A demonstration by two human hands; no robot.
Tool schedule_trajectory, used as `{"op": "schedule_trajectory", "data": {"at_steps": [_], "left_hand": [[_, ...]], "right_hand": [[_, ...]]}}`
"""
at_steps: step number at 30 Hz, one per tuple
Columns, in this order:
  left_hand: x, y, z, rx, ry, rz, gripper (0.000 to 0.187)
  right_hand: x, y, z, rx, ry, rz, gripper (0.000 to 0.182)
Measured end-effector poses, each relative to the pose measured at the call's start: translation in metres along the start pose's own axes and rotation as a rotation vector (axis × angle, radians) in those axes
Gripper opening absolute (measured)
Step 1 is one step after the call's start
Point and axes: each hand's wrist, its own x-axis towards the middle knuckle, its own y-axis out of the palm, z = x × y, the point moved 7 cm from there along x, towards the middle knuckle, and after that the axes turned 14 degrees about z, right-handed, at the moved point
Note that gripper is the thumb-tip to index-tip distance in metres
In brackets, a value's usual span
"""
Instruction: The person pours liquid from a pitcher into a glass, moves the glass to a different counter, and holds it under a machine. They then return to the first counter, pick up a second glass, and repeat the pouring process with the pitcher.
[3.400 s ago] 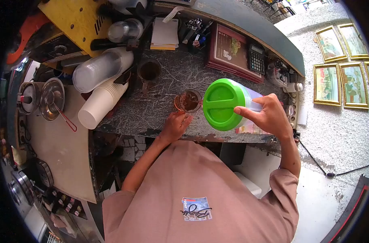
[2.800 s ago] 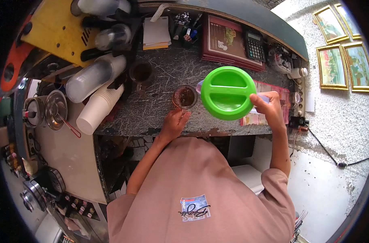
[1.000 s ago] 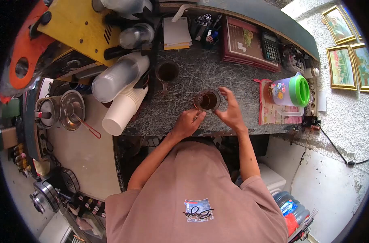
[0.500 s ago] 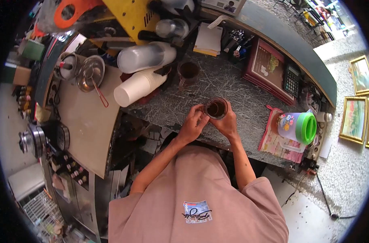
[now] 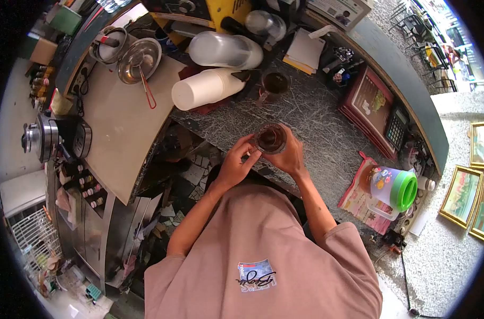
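A clear glass cup [image 5: 271, 139] with dark liquid in it is in my hands, just above the front edge of the dark, scratched counter [image 5: 231, 119]. My right hand [image 5: 290, 154] wraps round its right side. From the left, my left hand [image 5: 241, 162] closes its fingers and thumb against the rim and side; the exact grip is partly hidden. Beyond, a second glass [image 5: 275, 83] with dark contents stands on the counter. To its left lie a stack of white cups [image 5: 207, 89] and a stack of clear plastic cups [image 5: 223, 50].
At right, a lidded pitcher [image 5: 391, 187] stands on a pink cloth [image 5: 359, 194]. Maroon menu folders [image 5: 367, 109] and a calculator [image 5: 396, 127] lie behind it. A metal bowl [image 5: 139, 61] with a red-handled strainer sits on the beige side table [image 5: 120, 127] at left.
My view has turned, so the counter things appear farther right. Both hands still hold the glass cup, which sits slightly left of before in view and looks tilted differently.
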Motion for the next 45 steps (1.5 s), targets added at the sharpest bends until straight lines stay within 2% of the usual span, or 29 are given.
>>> {"op": "schedule_trajectory", "data": {"at_steps": [9,12,18,21,28,30,35,39,41,45], "left_hand": [[-0.044,-0.07,0.001,0.034,-0.055,-0.051,0.022],[-0.065,-0.103,-0.004,0.164,0.046,-0.081,0.021],[-0.117,-0.157,0.007,0.031,0.011,0.028,0.02],[-0.149,-0.185,0.019,0.008,0.012,-0.032,0.02],[-0.217,-0.248,0.038,-0.007,-0.067,-0.208,0.023],[-0.236,-0.266,0.035,0.129,-0.054,-0.367,0.028],[-0.277,-0.294,0.051,0.127,-0.115,-0.637,0.035],[-0.304,-0.31,0.059,0.115,-0.183,-0.854,0.041],[-0.316,-0.318,0.06,0.05,-0.222,-0.937,0.034],[-0.338,-0.335,0.07,-0.01,-0.293,-1.095,0.034]], "right_hand": [[0.031,0.046,0.068,-0.006,-0.106,0.087,0.078],[0.037,0.072,0.088,-0.013,-0.079,0.117,0.076],[0.045,0.134,0.141,0.054,-0.146,0.181,0.075],[0.059,0.167,0.172,0.043,-0.179,0.236,0.075],[0.095,0.244,0.239,0.101,-0.355,0.367,0.072],[0.105,0.266,0.258,0.108,-0.397,0.416,0.071],[0.124,0.317,0.303,0.118,-0.572,0.51,0.066],[0.135,0.356,0.329,0.11,-0.636,0.598,0.064],[0.139,0.369,0.353,0.119,-0.643,0.704,0.063],[0.149,0.409,0.365,0.055,-0.666,0.818,0.066]]}}
